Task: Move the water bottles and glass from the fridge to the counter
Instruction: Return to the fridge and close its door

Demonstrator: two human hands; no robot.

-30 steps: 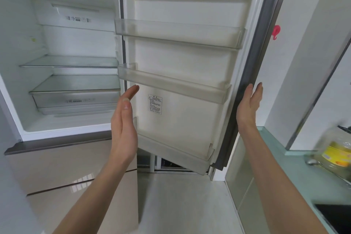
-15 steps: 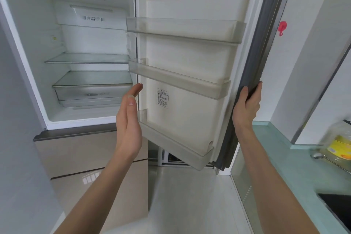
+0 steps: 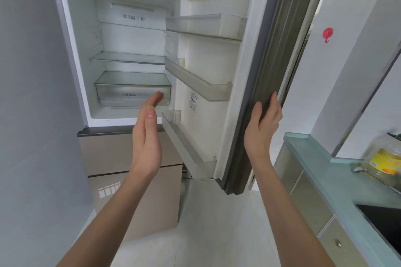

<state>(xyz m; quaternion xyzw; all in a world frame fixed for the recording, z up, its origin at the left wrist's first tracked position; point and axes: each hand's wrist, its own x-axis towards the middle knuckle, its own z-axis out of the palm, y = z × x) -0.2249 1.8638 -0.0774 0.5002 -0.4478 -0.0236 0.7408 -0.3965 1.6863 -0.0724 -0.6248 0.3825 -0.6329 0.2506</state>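
Fridge (image 3: 121, 34): upper compartment open, white interior with two glass shelves (image 3: 128, 58) and a clear drawer (image 3: 132, 93) beneath them; no water bottle or glass can be made out on any shelf or in the door. Fridge door (image 3: 219, 97): swung out to the right, inner face toward the camera, carrying three clear door bins (image 3: 206, 26) one above another and a small printed label (image 3: 193, 102). Right hand (image 3: 263, 124): grips the outer edge of the door, thumb on the grey gasket side, fingers wrapped round behind the edge. Left hand (image 3: 148, 134): raised in front of the compartment, fingers straight and together, palm turned to the right, holding nothing and touching nothing. Table (image 3: 314, 158): pale green glass top at right, bearing a blurred clear jug with a yellow label (image 3: 386, 158). Red hook (image 3: 327, 34): stuck to the white wall right of the door. Beige drawer fronts (image 3: 134, 158) below the compartment.
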